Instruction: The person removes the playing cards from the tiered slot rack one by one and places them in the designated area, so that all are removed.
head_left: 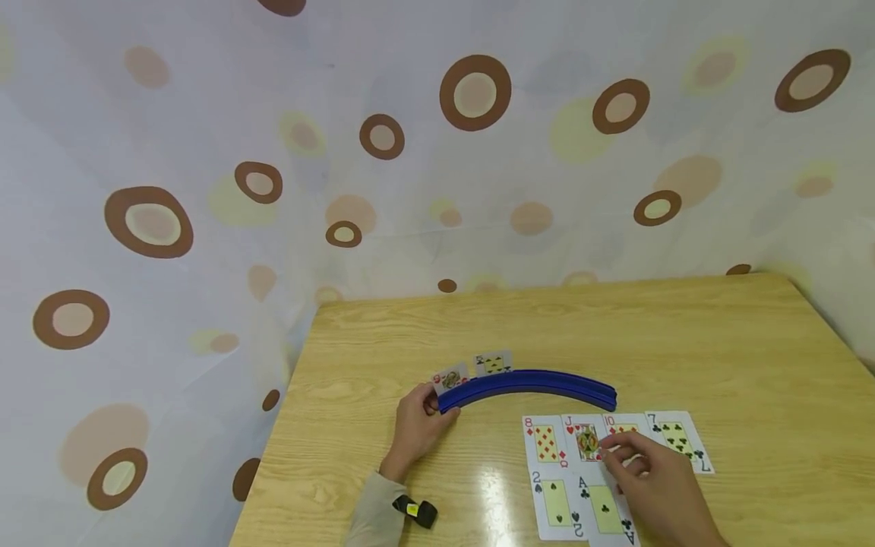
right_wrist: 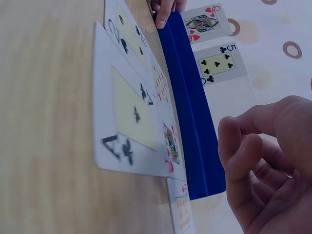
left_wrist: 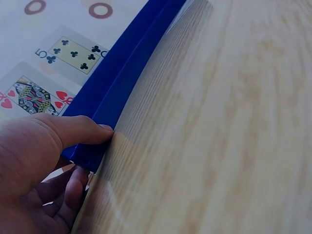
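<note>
My left hand (head_left: 417,425) grips the left end of a curved blue card holder (head_left: 526,382), thumb on its front face. In the holder stand a queen of hearts (left_wrist: 34,97), beside that hand, and a five of clubs (left_wrist: 73,54). My right hand (head_left: 659,479) hovers over the face-up cards, its fingers loosely bent and nothing between thumb and forefinger (right_wrist: 231,139). Its fingertips overlap the jack of hearts (head_left: 585,441) and the red ten (head_left: 622,422) in the head view. The ace of clubs (head_left: 601,513) lies partly behind this hand.
Around them on the wooden table (head_left: 383,334) lie the eight of diamonds (head_left: 544,444), seven of clubs (head_left: 677,437) and two of spades (head_left: 555,505), edges close together. A black strap (head_left: 417,510) is on the left sleeve. A patterned cloth (head_left: 410,182) hangs behind the table.
</note>
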Motion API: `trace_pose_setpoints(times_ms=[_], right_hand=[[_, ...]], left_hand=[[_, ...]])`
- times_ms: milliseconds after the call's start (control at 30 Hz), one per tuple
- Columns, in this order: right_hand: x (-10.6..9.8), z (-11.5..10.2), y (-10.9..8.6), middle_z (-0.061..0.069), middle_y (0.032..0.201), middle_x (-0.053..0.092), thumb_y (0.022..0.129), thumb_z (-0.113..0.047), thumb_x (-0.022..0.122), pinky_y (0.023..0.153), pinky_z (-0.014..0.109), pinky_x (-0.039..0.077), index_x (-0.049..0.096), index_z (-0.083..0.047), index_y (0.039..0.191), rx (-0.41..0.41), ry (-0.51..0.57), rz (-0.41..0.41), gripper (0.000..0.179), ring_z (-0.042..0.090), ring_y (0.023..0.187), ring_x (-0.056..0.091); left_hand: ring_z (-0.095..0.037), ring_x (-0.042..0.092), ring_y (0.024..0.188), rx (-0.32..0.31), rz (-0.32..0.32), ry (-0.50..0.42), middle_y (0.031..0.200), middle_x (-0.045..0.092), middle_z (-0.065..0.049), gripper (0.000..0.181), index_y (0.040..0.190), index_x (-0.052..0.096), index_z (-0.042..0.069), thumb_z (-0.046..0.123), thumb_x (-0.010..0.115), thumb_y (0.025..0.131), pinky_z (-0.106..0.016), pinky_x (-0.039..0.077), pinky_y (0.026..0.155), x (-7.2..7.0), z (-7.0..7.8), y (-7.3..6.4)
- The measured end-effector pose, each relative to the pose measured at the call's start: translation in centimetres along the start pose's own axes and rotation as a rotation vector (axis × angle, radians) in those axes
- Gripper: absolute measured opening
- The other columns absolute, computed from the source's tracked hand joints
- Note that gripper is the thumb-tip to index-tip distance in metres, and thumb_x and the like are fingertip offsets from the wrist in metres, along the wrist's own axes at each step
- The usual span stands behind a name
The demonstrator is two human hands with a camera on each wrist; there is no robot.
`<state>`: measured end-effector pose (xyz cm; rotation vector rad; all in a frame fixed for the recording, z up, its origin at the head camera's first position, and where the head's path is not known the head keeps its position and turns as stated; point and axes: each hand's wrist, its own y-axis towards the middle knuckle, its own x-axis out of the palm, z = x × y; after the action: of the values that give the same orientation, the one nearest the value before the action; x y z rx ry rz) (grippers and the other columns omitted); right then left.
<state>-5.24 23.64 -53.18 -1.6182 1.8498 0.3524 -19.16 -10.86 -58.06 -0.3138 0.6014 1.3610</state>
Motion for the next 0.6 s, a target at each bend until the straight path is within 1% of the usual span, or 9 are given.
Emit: trace_pose_setpoints(times_ms=[133,267,300,367,400,433,500,600], right_hand=[[0.0,-0.9,0.8,0.002,0.092,0.076,0.100,-0.014,0.078,0.061,0.023,0.048,0.077,-0.009,0.117,-0.107,0.006,0.016,0.018,0.008,0.066,0.066],[0.2,-1.8,1.4,0.001,0.089,0.077,0.098,-0.011,0.080,0.059,0.022,0.047,0.077,-0.009,0.112,-0.239,0.028,0.055,0.014,0.006,0.063,0.067],[0.2,-2.0,1.7,0.000,0.088,0.077,0.098,-0.010,0.080,0.058,0.022,0.048,0.078,-0.009,0.111,-0.279,0.028,0.069,0.013,0.004,0.063,0.067],[0.4,-2.3,2.5,-0.002,0.086,0.077,0.096,-0.006,0.081,0.056,0.022,0.048,0.078,-0.010,0.107,-0.390,0.038,0.096,0.012,0.002,0.063,0.067],[0.4,-2.4,2.9,-0.003,0.087,0.077,0.096,-0.005,0.081,0.056,0.022,0.048,0.078,-0.010,0.107,-0.438,0.037,0.097,0.013,0.001,0.064,0.067],[0.6,-2.4,3.4,-0.003,0.087,0.077,0.095,-0.005,0.082,0.056,0.022,0.049,0.078,-0.010,0.107,-0.495,0.035,0.106,0.013,-0.001,0.065,0.067],[0.8,-2.4,4.3,-0.002,0.091,0.078,0.094,-0.003,0.083,0.058,0.023,0.053,0.078,-0.010,0.107,-0.582,0.037,0.110,0.016,-0.003,0.069,0.067],[1.2,-2.5,5.4,0.005,0.103,0.080,0.093,-0.001,0.084,0.061,0.024,0.055,0.077,-0.008,0.115,-0.663,0.056,0.104,0.024,-0.003,0.075,0.069]], left_hand=[[-0.007,0.049,0.078,-0.007,-0.008,-0.004,0.087,0.058,0.000,0.030,0.111,0.073,0.004,0.016,0.089,0.089,-0.019,0.041,0.071,0.0,0.1,0.0],[-0.007,0.048,0.077,-0.004,-0.011,0.008,0.086,0.058,0.000,0.029,0.109,0.072,0.004,0.016,0.089,0.089,-0.019,0.041,0.071,0.1,0.0,0.0],[-0.007,0.048,0.077,-0.001,-0.010,0.009,0.086,0.058,0.000,0.029,0.109,0.072,0.003,0.015,0.089,0.089,-0.020,0.041,0.070,0.1,-0.1,0.1],[-0.007,0.048,0.077,0.001,-0.007,0.011,0.086,0.057,0.000,0.029,0.109,0.072,0.004,0.015,0.089,0.089,-0.020,0.040,0.070,0.1,0.0,0.1],[-0.006,0.048,0.077,0.000,-0.005,0.011,0.086,0.057,0.000,0.029,0.109,0.072,0.003,0.014,0.089,0.089,-0.020,0.040,0.070,0.1,0.0,0.1],[-0.006,0.048,0.077,-0.002,-0.002,0.011,0.086,0.057,0.000,0.028,0.108,0.072,0.004,0.014,0.089,0.088,-0.019,0.040,0.070,0.1,0.1,0.2],[-0.006,0.048,0.076,-0.005,0.002,0.011,0.086,0.057,0.000,0.028,0.108,0.072,0.004,0.014,0.089,0.088,-0.019,0.040,0.070,0.1,0.0,0.2],[-0.005,0.047,0.075,-0.008,0.005,0.015,0.085,0.057,0.001,0.026,0.105,0.072,0.005,0.014,0.089,0.088,-0.019,0.040,0.070,0.0,0.0,0.2]])
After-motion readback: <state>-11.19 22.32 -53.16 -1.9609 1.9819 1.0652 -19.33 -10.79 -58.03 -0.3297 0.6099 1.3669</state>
